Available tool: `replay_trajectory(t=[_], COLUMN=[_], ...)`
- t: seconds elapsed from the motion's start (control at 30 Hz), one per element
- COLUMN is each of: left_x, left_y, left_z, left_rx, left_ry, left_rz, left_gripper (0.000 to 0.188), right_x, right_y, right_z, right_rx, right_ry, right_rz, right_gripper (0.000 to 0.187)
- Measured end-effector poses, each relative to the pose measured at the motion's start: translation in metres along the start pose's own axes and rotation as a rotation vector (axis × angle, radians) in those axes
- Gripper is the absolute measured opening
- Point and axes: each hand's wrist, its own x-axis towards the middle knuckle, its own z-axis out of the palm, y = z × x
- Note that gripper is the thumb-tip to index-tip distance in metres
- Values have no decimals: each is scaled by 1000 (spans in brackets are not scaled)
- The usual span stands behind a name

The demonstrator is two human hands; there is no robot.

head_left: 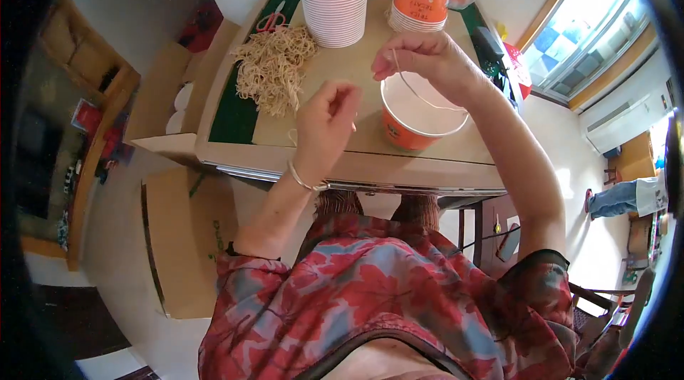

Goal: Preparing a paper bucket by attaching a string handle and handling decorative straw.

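In front of me on the table stands an orange paper bucket with a white inside, its open mouth facing up. My right hand is over the bucket's far rim, thumb and fingertips pinched on a pale string. The string droops across the bucket's mouth toward my right wrist. My left hand, a bangle at its wrist, is to the left of the bucket with its fingers curled together; what they hold is too small to make out. A tangled heap of pale strings lies beyond my left hand.
A tall stack of paper buckets rises at the table's far side. Right of it stands a shorter upside-down stack. Red-handled scissors lie behind the string heap. Cardboard boxes stand on the floor at left; another person is far right.
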Motion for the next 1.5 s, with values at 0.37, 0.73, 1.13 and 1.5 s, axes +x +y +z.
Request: replay_trajectory(t=[0.37,0.73,1.13,1.5], left_x=[27,18,9,3], left_y=[-23,-42,-52,-56], left_z=[-11,-17,-24,-15], left_rx=[-718,-441,-743,-568], left_ry=[-332,-237,-397,-176], left_rz=[-517,-336,-597,-525], left_gripper=[21,19,20,18], right_x=[-29,-46,-39,-54], right_y=[11,35,42,43], right_z=[50,74,76,73], right_rx=[-515,-820,-979,-1059], right_ry=[-133,-16,-48,-29], right_rz=[-175,-394,-589,-546], right_gripper=[16,17,21,21])
